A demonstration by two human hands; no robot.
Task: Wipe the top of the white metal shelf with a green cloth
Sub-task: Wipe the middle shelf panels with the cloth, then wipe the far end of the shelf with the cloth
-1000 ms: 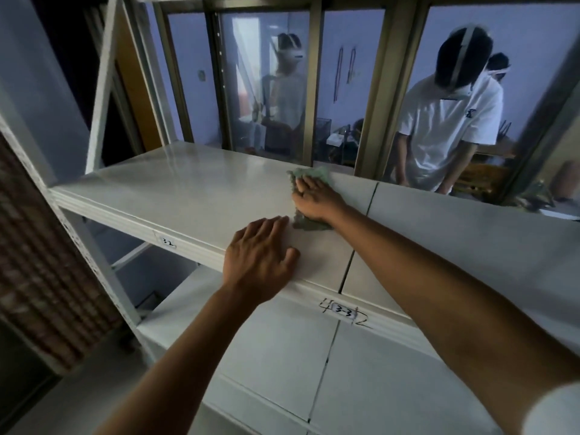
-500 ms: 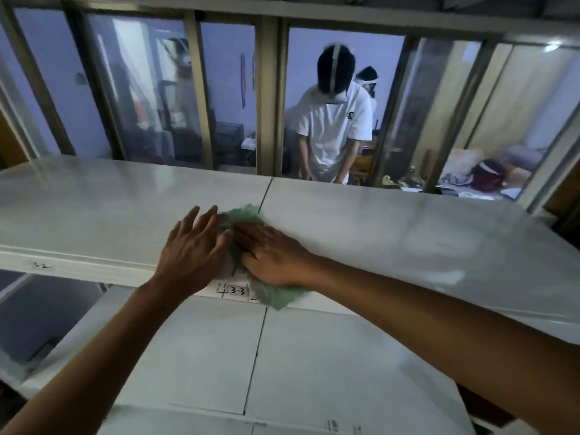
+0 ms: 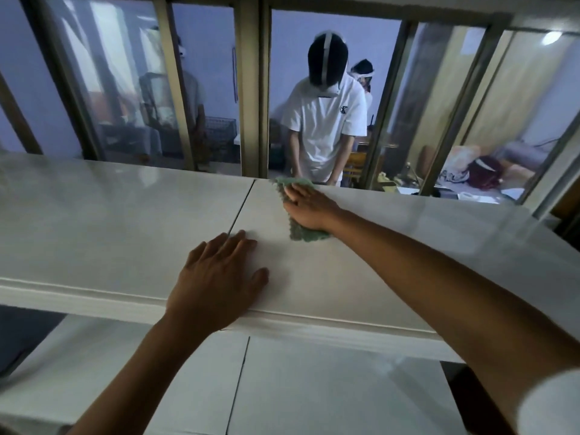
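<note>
The white metal shelf top (image 3: 110,221) spans the view, with a seam between two panels running near the middle. A green cloth (image 3: 303,234) lies flat on the right panel, reaching to the shelf's far edge. My right hand (image 3: 309,207) presses down on the cloth with fingers stretched toward the back; the palm hides most of the cloth. My left hand (image 3: 219,277) rests flat and open on the shelf near its front edge, just right of the seam, holding nothing.
A lower white shelf (image 3: 314,387) sits below the front edge. Behind the shelf runs a framed glass partition (image 3: 251,89). Beyond the glass a person in a white T-shirt (image 3: 326,120) bends forward, and others stand further back.
My right hand has pushed the cloth from the front edge at the seam to the back of the right panel. My left hand now lies flat by the front edge, apart from the cloth.
</note>
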